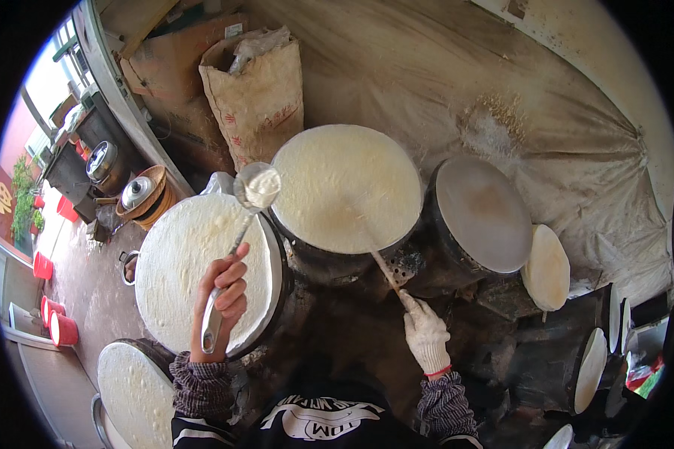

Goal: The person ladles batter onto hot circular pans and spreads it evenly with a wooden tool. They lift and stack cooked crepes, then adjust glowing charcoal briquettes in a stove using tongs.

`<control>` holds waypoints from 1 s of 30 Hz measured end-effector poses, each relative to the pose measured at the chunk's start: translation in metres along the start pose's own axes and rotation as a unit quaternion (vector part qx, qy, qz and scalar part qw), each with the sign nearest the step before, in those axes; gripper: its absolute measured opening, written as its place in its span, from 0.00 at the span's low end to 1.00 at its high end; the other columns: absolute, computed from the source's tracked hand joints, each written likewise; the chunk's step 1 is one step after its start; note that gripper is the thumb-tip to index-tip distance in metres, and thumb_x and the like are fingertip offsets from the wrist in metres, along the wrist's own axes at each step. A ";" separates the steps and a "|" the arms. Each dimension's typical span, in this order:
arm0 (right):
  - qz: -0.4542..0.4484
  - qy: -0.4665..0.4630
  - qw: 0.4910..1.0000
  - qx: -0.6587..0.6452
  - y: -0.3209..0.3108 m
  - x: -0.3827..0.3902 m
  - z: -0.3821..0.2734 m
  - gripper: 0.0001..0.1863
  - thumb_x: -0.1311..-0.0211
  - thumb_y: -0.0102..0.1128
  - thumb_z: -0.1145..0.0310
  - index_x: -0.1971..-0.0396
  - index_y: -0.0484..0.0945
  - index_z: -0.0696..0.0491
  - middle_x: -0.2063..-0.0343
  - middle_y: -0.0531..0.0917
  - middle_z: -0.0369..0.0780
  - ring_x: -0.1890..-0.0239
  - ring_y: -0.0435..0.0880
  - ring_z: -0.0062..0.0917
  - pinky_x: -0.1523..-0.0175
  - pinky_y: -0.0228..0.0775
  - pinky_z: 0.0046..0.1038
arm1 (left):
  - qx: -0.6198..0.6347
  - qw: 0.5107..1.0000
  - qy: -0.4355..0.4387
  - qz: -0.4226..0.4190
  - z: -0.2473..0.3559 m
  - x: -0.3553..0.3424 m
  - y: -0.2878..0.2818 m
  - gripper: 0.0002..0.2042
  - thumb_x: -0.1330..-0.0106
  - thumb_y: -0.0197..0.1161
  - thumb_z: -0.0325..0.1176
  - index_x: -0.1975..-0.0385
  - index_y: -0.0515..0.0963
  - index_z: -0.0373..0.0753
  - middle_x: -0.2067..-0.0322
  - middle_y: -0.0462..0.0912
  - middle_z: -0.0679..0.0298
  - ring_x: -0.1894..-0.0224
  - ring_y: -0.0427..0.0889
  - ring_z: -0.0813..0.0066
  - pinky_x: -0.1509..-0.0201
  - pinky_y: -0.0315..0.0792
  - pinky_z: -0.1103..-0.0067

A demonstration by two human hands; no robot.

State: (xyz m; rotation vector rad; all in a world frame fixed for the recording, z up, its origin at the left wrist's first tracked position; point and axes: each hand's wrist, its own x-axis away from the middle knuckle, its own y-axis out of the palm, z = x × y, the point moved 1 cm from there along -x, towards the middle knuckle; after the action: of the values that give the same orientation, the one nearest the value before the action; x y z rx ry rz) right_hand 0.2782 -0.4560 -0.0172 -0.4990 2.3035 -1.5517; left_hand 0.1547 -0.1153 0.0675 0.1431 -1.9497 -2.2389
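My bare left hand is wrapped round the handle of a metal ladle, raised over the gap between two round griddles. Pale batter coats the ladle's bowl. In a white knit glove, my right hand grips a thin wooden stick. The stick reaches over the middle griddle's pale yellow batter sheet, where its far end is blurred. Left of that, a thicker white layer covers the griddle beneath my left hand. A bare grey griddle stands to the right.
Another coated griddle is at lower left. A pale round sheet leans beyond the grey griddle, with dark drums at right. Behind stand a paper sack and cardboard boxes. Red buckets line the left.
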 end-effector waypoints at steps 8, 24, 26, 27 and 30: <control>0.044 0.025 0.992 0.113 -0.011 -0.014 0.024 0.26 0.39 0.55 0.72 0.40 0.71 0.39 0.53 0.79 0.43 0.57 0.81 0.40 0.53 0.75 0.39 | -0.104 0.976 0.176 0.079 0.038 0.107 0.003 0.17 0.25 0.40 0.31 0.43 0.62 0.27 0.80 0.61 0.74 0.90 0.58 0.86 0.93 0.54 0.86; -0.146 0.001 0.776 -0.614 0.025 0.038 -0.072 0.30 0.32 0.54 0.70 0.32 0.57 0.56 0.73 0.75 0.34 0.79 0.70 0.13 0.76 0.67 0.16 | -0.416 0.485 0.565 0.522 0.032 0.481 -0.027 0.18 0.29 0.50 0.37 0.45 0.66 0.32 0.81 0.61 0.72 0.90 0.60 0.85 0.91 0.56 0.86; -0.149 -0.004 0.758 -0.635 0.040 0.050 -0.083 0.32 0.33 0.58 0.68 0.33 0.58 0.55 0.75 0.73 0.33 0.79 0.69 0.12 0.78 0.65 0.16 | -0.428 0.437 0.555 0.564 0.041 0.541 -0.071 0.16 0.29 0.52 0.38 0.49 0.68 0.35 0.81 0.63 0.72 0.89 0.61 0.85 0.91 0.57 0.85; -0.157 -0.006 0.756 -0.636 0.042 0.058 -0.092 0.32 0.34 0.59 0.68 0.33 0.58 0.56 0.75 0.73 0.32 0.79 0.69 0.12 0.78 0.65 0.15 | -0.410 0.416 0.541 0.604 0.044 0.568 -0.093 0.15 0.30 0.53 0.38 0.50 0.68 0.36 0.81 0.63 0.72 0.88 0.61 0.85 0.90 0.57 0.85; -0.164 -0.004 0.750 -0.641 0.050 0.082 -0.123 0.32 0.35 0.61 0.66 0.34 0.59 0.54 0.75 0.73 0.31 0.79 0.69 0.12 0.79 0.64 0.16 | -0.400 0.342 0.482 0.700 0.059 0.682 -0.200 0.12 0.32 0.55 0.37 0.54 0.70 0.38 0.80 0.66 0.71 0.85 0.63 0.85 0.85 0.59 0.83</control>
State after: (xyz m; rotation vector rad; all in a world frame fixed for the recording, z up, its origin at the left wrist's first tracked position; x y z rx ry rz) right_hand 0.1454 -0.3750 -0.0250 -1.2150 3.0541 0.2764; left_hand -0.5378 -0.1606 -0.0958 -0.2354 0.1731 -0.9057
